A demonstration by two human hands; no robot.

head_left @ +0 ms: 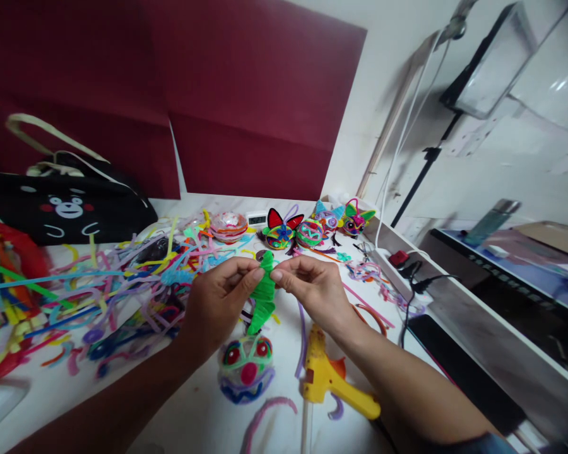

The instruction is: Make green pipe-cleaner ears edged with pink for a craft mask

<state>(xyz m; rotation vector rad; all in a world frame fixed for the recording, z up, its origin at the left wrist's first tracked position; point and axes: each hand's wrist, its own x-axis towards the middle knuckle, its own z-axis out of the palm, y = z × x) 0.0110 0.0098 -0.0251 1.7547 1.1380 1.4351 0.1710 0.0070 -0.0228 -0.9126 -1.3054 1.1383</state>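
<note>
A bright green fuzzy piece [264, 295], wide in the middle and narrow at both ends, hangs upright between my two hands. My left hand [220, 299] pinches its left edge near the top with thumb and fingers. On the other side, the thumb and fingertips of my right hand [315, 290] grip the upper right edge. Just below lies a round face [247, 369] with red eyes, a pink nose and a purple and blue mouth. To its right, under my right forearm, rests a yellow glue gun [319, 372].
Loose coloured pipe cleaners [137, 287] cover the table's left side. Several finished fuzzy heads [280, 234] stand at the back. A black bag [71, 208] is back left. A power strip [397, 271] and a dark phone [464, 372] lie right. One pink strip [265, 416] is in front.
</note>
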